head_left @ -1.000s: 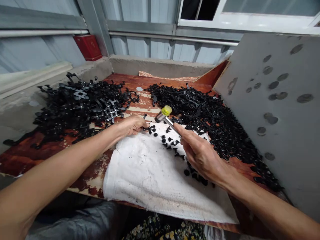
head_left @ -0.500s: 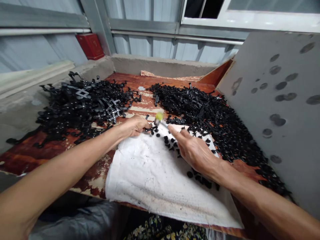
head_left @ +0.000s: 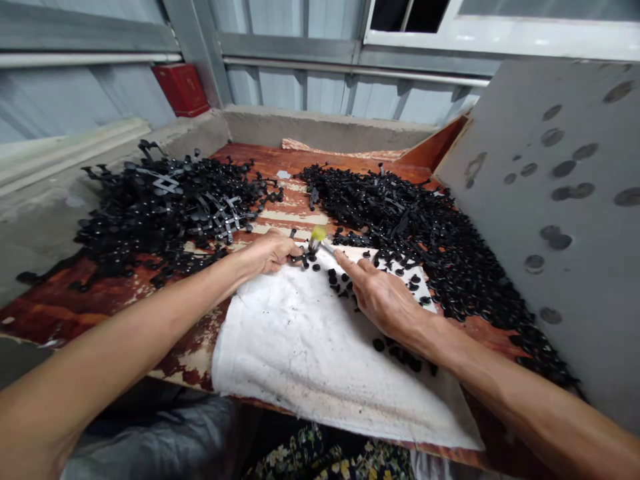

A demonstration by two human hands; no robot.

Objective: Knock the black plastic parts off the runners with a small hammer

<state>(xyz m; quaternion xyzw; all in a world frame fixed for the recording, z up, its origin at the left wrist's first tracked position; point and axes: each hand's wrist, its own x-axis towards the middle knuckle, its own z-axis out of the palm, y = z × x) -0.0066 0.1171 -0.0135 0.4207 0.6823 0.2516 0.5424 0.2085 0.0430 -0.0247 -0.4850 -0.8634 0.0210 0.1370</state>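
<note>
My right hand (head_left: 383,300) grips the thin metal handle of a small mallet (head_left: 319,238), whose yellow-capped head is down at the black plastic piece (head_left: 300,259) pinched in the fingers of my left hand (head_left: 270,253). That piece rests at the top edge of a white cloth (head_left: 325,373). Several loose black plastic parts (head_left: 334,280) lie on the cloth below my right hand. Part of the mallet's handle is hidden by my right hand.
Two heaps of black plastic parts, one at left (head_left: 165,213) and one at right (head_left: 395,220), cover a worn red-brown wooden board (head_left: 280,160). A grey pocked panel (head_left: 560,267) stands at right, and a concrete ledge (head_left: 320,130) runs behind.
The mallet head has dropped from its raised position to the black piece at my left fingers. My right hand has moved left and slightly down, and my left hand has barely moved.
</note>
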